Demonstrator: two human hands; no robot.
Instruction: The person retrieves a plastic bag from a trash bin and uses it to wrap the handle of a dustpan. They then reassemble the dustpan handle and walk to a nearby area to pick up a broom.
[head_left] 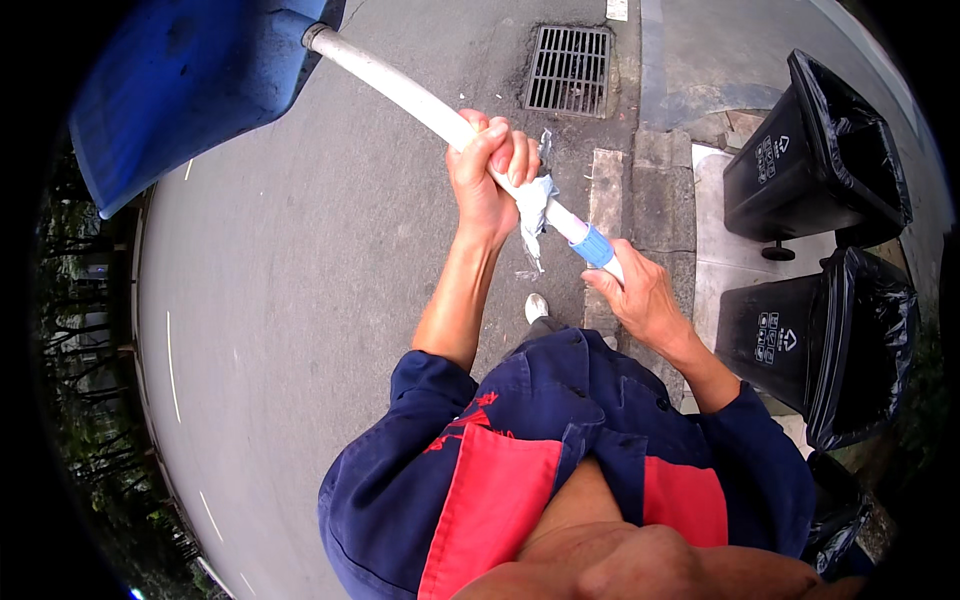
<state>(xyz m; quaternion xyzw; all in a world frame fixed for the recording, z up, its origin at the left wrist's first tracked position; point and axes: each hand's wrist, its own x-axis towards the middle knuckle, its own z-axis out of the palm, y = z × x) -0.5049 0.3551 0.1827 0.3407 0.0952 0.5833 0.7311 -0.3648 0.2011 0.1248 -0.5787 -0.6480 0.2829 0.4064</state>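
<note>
A white pole (pixel 395 92) runs diagonally across the upper middle, with a large blue plastic scoop (pixel 190 85) on its upper-left end. My left hand (pixel 485 175) is closed round the middle of the pole. Just below that hand, crumpled pale material (pixel 533 205) is on the pole, with a strip hanging loose. A blue ribbed sleeve (pixel 590 245) sits toward the lower end. My right hand (pixel 635 295) is closed on that lower end, just under the sleeve.
Two lidded-style black wheeled bins (pixel 760 175) with bag liners stand at right on the pavement, more black bags behind my right elbow. A drain grate (pixel 567 70) lies in the road (pixel 280 280) ahead, beside the curb (pixel 655 190). Trees line the far left.
</note>
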